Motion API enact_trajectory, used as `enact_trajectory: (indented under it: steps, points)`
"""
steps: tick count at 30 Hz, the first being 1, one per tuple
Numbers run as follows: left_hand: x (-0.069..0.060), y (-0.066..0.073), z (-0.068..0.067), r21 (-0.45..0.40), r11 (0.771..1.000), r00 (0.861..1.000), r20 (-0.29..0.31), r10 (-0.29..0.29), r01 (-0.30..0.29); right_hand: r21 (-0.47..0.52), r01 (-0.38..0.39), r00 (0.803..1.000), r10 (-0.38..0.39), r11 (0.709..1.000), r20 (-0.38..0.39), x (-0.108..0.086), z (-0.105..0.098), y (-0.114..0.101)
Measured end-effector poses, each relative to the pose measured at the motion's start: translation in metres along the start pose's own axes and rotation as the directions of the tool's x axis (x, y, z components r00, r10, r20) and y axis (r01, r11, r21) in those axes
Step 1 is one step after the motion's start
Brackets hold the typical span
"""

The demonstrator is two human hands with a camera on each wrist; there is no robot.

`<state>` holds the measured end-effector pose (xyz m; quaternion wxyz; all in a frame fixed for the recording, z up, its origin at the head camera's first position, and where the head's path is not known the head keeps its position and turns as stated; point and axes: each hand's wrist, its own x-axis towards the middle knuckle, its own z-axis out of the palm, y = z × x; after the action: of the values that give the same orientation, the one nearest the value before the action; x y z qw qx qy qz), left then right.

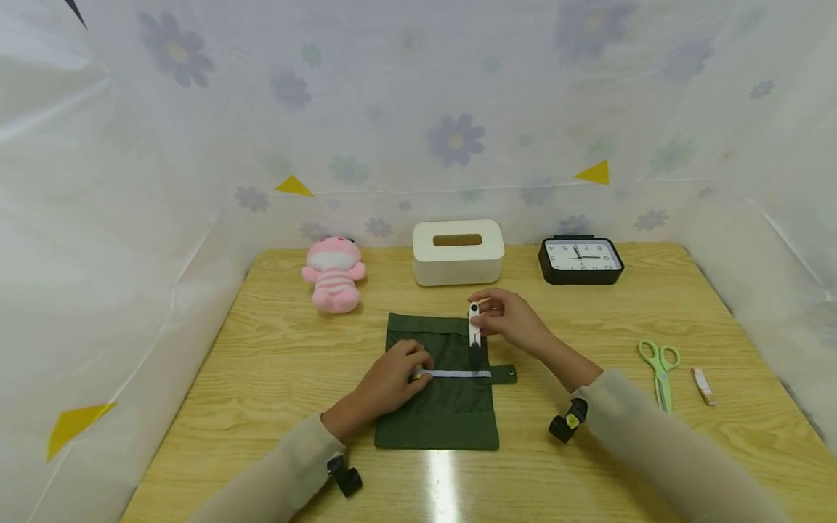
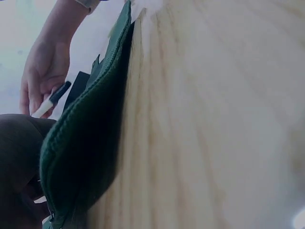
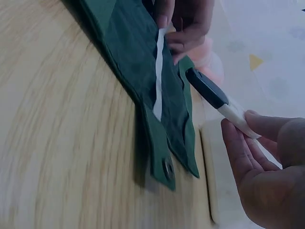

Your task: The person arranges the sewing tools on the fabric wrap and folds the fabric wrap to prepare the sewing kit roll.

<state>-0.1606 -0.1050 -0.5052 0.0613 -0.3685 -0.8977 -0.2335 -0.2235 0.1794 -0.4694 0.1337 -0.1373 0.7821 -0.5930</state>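
The table [image 1: 261, 385] (wood-grained) carries green cloth [image 1: 445, 430], pink plush [image 1: 336, 282], tissue box [image 1: 458, 272], clock [image 1: 580, 259] and scissors [image 1: 662, 375].

Before me I see a pale wooden table [image 1: 248, 378], with a bright streak of light [image 1: 442, 479] glaring off its near part. Whitish sheeting [image 1: 366, 65] surrounds it at the back and both sides, printed with purple and green flowers [image 1: 456, 139] and marked by yellow triangles [image 1: 595, 173].
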Motion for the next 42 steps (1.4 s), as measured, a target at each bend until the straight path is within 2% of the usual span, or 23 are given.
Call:
enact_trajectory:
  steps: [8, 11, 19, 28, 32, 36, 42]
  points:
    - [0.002, 0.003, -0.003, 0.003, 1.000, 0.999, 0.039, -0.020, 0.019, 0.088, -0.014, 0.995, 0.022, 0.996, -0.096, 0.019, 0.029, 0.005]
    - [0.003, 0.003, -0.003, 0.016, 1.000, 0.999, 0.044, -0.016, 0.015, 0.093, -0.002, 0.993, 0.013, 0.996, -0.116, 0.024, 0.037, 0.008]
    - [0.004, 0.003, -0.001, 0.016, 1.000, 0.999, 0.041, -0.012, 0.011, 0.033, 0.010, 0.996, -0.007, 0.999, -0.090, 0.027, 0.052, 0.014]
    - [0.004, 0.003, -0.001, -0.001, 1.000, 0.999, 0.041, -0.017, 0.017, 0.016, 0.016, 0.999, -0.015, 1.000, -0.035, 0.027, 0.063, 0.019]
    - [0.004, 0.002, 0.000, 0.002, 1.000, 0.999, 0.041, -0.015, 0.014, -0.086, 0.023, 0.999, -0.025, 0.996, -0.023, 0.024, 0.065, 0.020]
    - [0.004, 0.001, 0.000, 0.003, 1.000, 0.999, 0.044, -0.016, 0.016, -0.218, 0.047, 0.999, -0.052, 0.975, -0.016, 0.020, 0.067, 0.019]
    - [0.003, 0.002, -0.002, -0.002, 1.000, 0.999, 0.044, -0.005, 0.005, -0.298, 0.058, 0.998, -0.062, 0.953, -0.005, 0.014, 0.069, 0.017]
